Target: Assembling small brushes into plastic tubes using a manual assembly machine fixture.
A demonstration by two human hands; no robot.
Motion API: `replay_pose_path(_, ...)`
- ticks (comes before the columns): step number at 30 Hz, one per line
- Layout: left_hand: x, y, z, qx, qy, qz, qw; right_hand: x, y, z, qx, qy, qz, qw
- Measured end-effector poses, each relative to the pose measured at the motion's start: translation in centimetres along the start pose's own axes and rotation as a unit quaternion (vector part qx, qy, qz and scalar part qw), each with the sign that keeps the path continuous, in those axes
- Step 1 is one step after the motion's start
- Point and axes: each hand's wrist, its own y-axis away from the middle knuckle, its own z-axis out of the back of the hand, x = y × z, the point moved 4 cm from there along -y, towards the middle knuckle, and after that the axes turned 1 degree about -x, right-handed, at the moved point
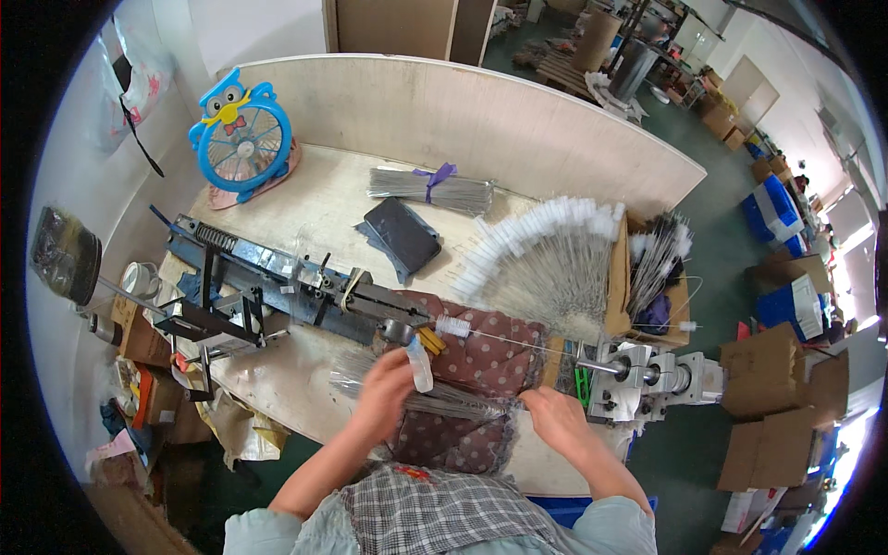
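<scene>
My left hand is closed beside a dark round machine part, with a whitish translucent piece at its fingertips; the kind of piece is unclear. My right hand is pinched closed at the right ends of a bundle of thin metal wires; what sits between its fingers is hidden. The wires lie on a brown dotted cloth. Above them, a white-bristled wire brush stretches out, its stem running right toward a metal spindle.
Finished-looking white-tipped brushes lie fanned at the back right, beside a cardboard box of more brushes. A tied wire bundle, a dark phone-like slab and a blue fan stand behind. A long dark machine rail fills the left.
</scene>
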Motion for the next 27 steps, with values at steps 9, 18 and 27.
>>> replay_pose_path(9, -8.8, 3.1, -7.8, 0.114, 0.437, 0.210, 0.867, 0.2, 0.8, 1.8, -0.056, 0.006, -0.017, 0.998)
replay_pose_path(18, -4.4, 3.9, -9.8, 0.229, -0.128, 0.165, 0.951, -0.6, 5.1, 14.9, -0.261, 0.196, -0.129, 0.937)
replay_pose_path(27, 1.1, -5.2, -18.1, 0.152, -0.670, -0.399, 0.608, -2.9, -1.9, 11.5, -0.278, -0.131, -0.009, 0.952)
